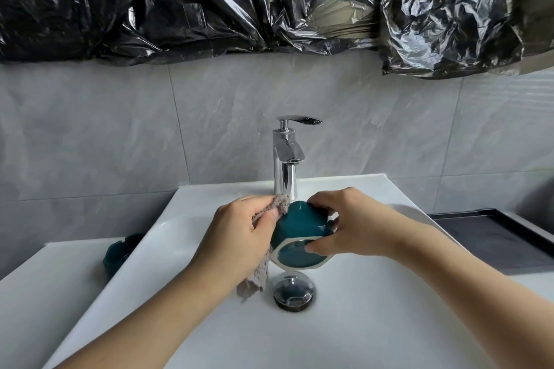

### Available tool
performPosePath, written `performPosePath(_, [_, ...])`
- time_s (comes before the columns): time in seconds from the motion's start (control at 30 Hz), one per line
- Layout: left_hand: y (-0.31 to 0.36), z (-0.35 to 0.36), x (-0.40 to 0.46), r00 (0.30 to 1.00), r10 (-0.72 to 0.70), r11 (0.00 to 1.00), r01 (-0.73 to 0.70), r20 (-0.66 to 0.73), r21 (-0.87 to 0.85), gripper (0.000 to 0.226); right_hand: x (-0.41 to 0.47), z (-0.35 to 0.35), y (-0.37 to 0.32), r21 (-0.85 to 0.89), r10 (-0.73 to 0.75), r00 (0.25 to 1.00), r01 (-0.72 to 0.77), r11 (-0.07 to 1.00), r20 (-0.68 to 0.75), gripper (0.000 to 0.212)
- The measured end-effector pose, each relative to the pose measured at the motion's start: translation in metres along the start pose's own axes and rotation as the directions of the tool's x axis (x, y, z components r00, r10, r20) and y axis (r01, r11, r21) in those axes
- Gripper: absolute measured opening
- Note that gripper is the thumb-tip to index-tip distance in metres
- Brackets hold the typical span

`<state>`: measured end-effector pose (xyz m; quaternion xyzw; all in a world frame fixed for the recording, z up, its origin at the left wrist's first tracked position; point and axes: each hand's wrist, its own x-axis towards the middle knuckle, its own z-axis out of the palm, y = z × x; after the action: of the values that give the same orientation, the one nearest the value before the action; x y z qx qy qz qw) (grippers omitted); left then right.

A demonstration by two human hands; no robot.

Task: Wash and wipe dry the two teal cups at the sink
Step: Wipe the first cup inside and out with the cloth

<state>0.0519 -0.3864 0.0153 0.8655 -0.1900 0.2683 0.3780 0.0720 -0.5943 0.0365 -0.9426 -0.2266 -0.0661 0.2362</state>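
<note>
My right hand (pixel 347 222) holds a teal cup (pixel 295 229) over the white sink (pixel 374 308), tipped so its pale-rimmed mouth faces me, with the thumb hooked on the rim. My left hand (pixel 239 234) grips a grey-brown cloth (pixel 280 204) and presses it against the cup's left side and base; a loose end of the cloth (pixel 254 278) hangs down below the hand. A second teal cup (pixel 118 252) sits on the counter to the left, partly hidden behind the sink's rim.
A chrome tap (pixel 286 159) stands at the back of the sink, with no water running. The drain plug (pixel 293 292) lies just below the cup. A dark tray (pixel 503 237) is on the right. Black plastic sheeting (pixel 209 0) covers the wall above.
</note>
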Motion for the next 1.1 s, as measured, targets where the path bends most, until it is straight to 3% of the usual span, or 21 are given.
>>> performPosePath(0.23, [0.013, 0.006, -0.011, 0.981, 0.165, 0.984, -0.171, 0.106, 0.058, 0.033, 0.001, -0.001, 0.004, -0.123, -0.011, 1.0, 0.01, 0.992, -0.01, 0.032])
performPosePath(0.37, [0.014, 0.006, -0.005, 0.987, 0.128, 0.991, -0.132, 0.096, 0.035, 0.03, 0.0, -0.002, -0.005, -0.145, -0.025, 1.0, 0.027, 0.989, 0.011, 0.031])
performPosePath(0.5, [0.013, 0.006, -0.01, 0.951, 0.033, 0.993, -0.066, 0.306, 0.098, 0.054, 0.0, -0.005, -0.004, -0.182, -0.036, 0.999, 0.035, 0.983, 0.0, 0.031])
performPosePath(0.57, [0.012, 0.007, -0.009, 0.944, 0.026, 0.99, -0.071, 0.328, 0.125, 0.054, -0.001, -0.006, -0.004, -0.192, -0.035, 0.999, 0.034, 0.981, 0.0, 0.031])
performPosePath(0.67, [0.009, 0.005, -0.003, 0.952, 0.036, 0.997, -0.053, 0.303, 0.047, 0.049, -0.001, -0.004, -0.004, -0.114, -0.044, 0.999, 0.042, 0.993, -0.02, 0.032])
performPosePath(0.77, [0.007, 0.001, 0.0, 0.969, 0.02, 0.996, 0.002, 0.246, -0.087, 0.049, 0.002, -0.005, 0.002, 0.117, -0.04, 0.996, 0.05, 0.992, -0.083, 0.044])
performPosePath(0.87, [0.004, -0.003, 0.002, 0.984, -0.007, 0.976, 0.045, 0.179, -0.211, 0.048, 0.002, -0.007, 0.013, 0.292, 0.045, 0.999, -0.036, 0.956, -0.024, 0.046])
performPosePath(1.0, [0.002, -0.001, 0.001, 0.98, -0.066, 0.935, 0.126, 0.186, -0.332, 0.049, 0.001, -0.005, 0.015, 0.335, 0.084, 0.996, -0.074, 0.939, -0.015, 0.057])
performPosePath(1.1, [0.003, 0.005, -0.003, 0.989, -0.071, 0.968, 0.099, 0.127, -0.23, 0.054, 0.001, -0.007, 0.014, 0.328, 0.086, 0.995, -0.063, 0.943, -0.054, 0.057])
